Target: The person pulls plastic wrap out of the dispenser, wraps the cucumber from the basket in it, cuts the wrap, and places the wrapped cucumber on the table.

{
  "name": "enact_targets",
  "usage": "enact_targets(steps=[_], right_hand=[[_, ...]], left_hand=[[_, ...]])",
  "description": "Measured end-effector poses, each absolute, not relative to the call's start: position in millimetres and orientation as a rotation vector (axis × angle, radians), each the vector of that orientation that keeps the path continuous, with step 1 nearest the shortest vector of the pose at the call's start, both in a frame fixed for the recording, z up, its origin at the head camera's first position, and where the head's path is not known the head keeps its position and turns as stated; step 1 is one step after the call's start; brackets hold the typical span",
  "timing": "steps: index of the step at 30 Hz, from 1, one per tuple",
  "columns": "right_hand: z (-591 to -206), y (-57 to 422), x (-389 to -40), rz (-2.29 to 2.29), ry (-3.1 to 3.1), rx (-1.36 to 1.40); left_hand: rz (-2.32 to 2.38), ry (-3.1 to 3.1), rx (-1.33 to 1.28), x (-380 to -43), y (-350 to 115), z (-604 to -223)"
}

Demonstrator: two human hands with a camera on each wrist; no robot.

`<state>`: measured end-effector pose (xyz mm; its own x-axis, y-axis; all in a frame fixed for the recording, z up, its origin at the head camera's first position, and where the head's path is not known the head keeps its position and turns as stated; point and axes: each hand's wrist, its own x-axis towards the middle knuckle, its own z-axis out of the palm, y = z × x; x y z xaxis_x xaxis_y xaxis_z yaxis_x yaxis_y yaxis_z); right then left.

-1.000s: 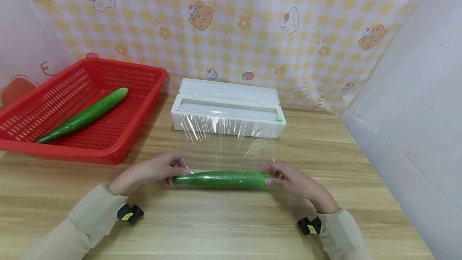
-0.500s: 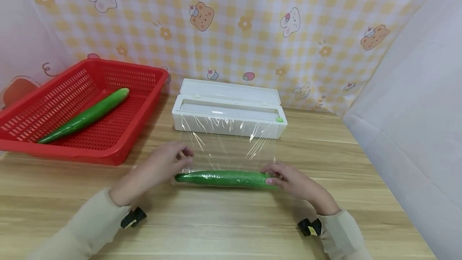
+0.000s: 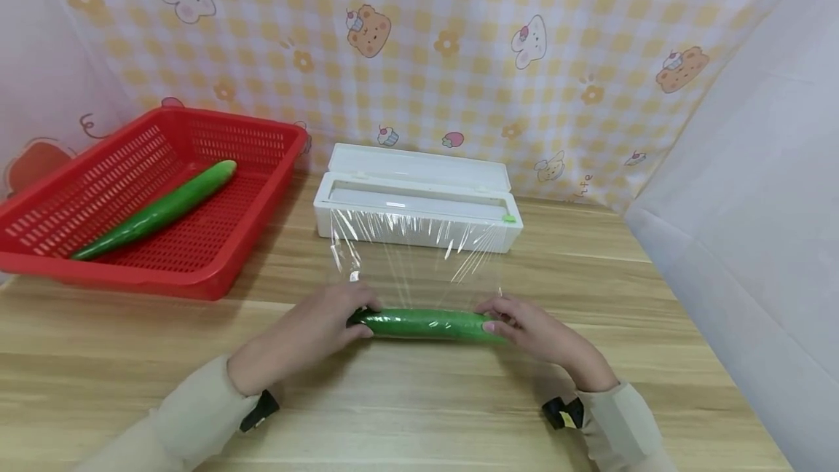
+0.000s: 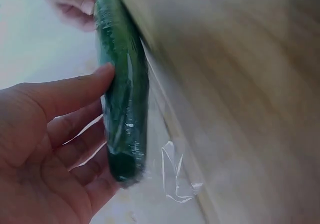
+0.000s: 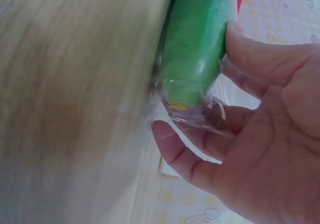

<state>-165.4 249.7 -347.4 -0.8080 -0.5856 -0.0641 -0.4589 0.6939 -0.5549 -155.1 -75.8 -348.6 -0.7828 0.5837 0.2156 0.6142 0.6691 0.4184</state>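
A long green cucumber (image 3: 426,323) lies crosswise on the table, wrapped in clear plastic film. My left hand (image 3: 328,330) grips its darker left end, thumb on the near side and fingers behind. At the paler right end my right hand (image 3: 531,330) holds it between thumb and fingers. Film (image 3: 419,268) runs from the cucumber back to the white cling film box (image 3: 419,231), whose lid stands open. The left wrist view shows the film tight over the cucumber (image 4: 125,99), with a loose flap beside it. In the right wrist view, film (image 5: 200,116) sticks out past the cucumber's tip.
A red plastic basket (image 3: 219,268) stands at the left with another cucumber (image 3: 157,213) in it. Behind the box hangs a yellow checked cloth (image 3: 419,79). A white sheet (image 3: 741,188) borders the wooden table (image 3: 419,406) on the right.
My left hand let go of the film at the cucumber's left tip, lifted, then moved right and took hold of that end. My right hand has stayed in place.
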Motion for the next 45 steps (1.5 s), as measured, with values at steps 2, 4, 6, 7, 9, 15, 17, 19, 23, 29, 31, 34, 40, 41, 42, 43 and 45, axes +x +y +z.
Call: enact_targets(steps=[2,4,6,7,9,15,17,19,23,29,31,34,40,41,42,43,45], right_hand=[[-347.9,248.7,-165.6,-0.771,2.68,-0.82],[-348.4,247.5,-165.7,-0.762,2.694,-0.802],[-348.6,246.2,-165.6,-0.747,2.71,-0.784],[-348.5,245.6,-165.7,-0.741,2.716,-0.773],[-348.0,244.1,-166.0,-0.737,2.724,-0.754],[-347.0,239.2,-169.8,-0.803,2.751,-0.664],[-348.4,238.2,-171.4,-0.819,2.775,-0.636],[-349.6,237.5,-173.4,-0.844,2.792,-0.628],[-348.0,235.4,-174.6,-0.805,2.869,-0.613],[-340.9,226.3,-171.7,-0.527,3.09,-0.645],[-337.7,220.2,-170.0,-0.443,3.166,-0.744],[-334.7,208.7,-167.0,-0.372,3.206,-0.941],[-334.2,187.4,-165.7,-0.274,3.088,-1.084],[-334.0,185.0,-166.5,-0.262,3.078,-1.071],[-333.7,182.7,-167.6,-0.255,3.067,-1.049],[-332.9,180.5,-168.8,-0.247,3.058,-1.014],[-330.5,176.2,-171.6,-0.226,3.037,-0.948]], left_hand=[[-0.783,-2.822,-1.014,-160.1,-78.4,-351.1],[-0.808,-2.834,-1.018,-164.2,-80.9,-352.9],[-0.829,-2.844,-1.037,-166.8,-83.3,-353.8],[-0.843,-2.851,-1.043,-168.1,-84.4,-354.4],[-0.896,-2.873,-1.048,-170.6,-86.7,-354.9],[-1.188,-2.951,-1.043,-187.3,-94.5,-358.5],[-1.232,-2.966,-1.043,-192.9,-96.3,-359.7],[-1.256,-2.985,-1.038,-197.1,-97.0,-359.7],[-1.319,-3.03,-1.016,-203.7,-96.2,-356.7],[-1.374,-3.146,-0.938,-211.3,-91.3,-350.0],[-1.369,-3.171,-0.957,-213.3,-90.6,-347.8],[-1.363,-3.201,-0.99,-216.5,-91.9,-345.9],[-1.415,-3.269,-0.968,-222.7,-96.6,-344.0],[-1.427,-3.276,-0.962,-223.4,-96.7,-344.1],[-1.447,-3.282,-0.947,-223.9,-96.7,-344.0],[-1.464,-3.288,-0.934,-224.2,-96.5,-344.0],[-1.474,-3.292,-0.91,-224.3,-95.6,-343.4]])
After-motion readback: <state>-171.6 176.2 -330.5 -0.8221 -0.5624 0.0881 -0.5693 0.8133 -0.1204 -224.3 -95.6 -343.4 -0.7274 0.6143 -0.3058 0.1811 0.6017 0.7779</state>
